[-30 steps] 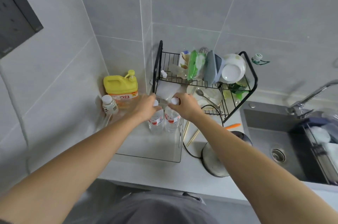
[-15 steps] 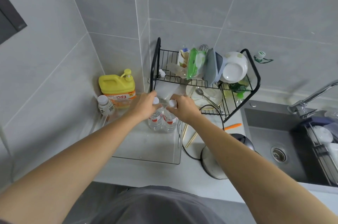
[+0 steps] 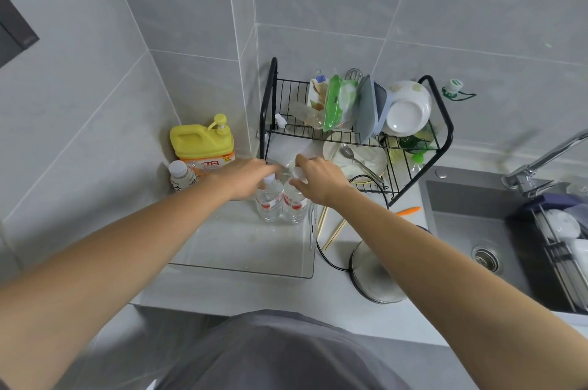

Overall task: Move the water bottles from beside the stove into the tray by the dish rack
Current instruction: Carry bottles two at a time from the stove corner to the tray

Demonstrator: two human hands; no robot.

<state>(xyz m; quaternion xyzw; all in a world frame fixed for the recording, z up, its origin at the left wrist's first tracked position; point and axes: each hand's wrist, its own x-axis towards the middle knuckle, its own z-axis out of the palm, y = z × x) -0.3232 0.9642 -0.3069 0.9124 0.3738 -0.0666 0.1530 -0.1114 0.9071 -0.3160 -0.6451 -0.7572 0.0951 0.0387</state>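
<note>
Two clear water bottles with red-and-white labels stand upright side by side in the far right corner of the clear tray. My left hand holds the left water bottle at its white cap, fingers reaching past the cap. My right hand pinches the white cap of the right water bottle. The black wire dish rack stands just behind and to the right of the tray.
A yellow detergent jug and a small white-capped bottle stand in the left corner. Chopsticks, a black cord and a metal pot lid lie right of the tray. The sink and tap are at right.
Both hands stay on the bottle caps at the tray's far right corner. The view has shifted slightly; the bottles have barely moved.
</note>
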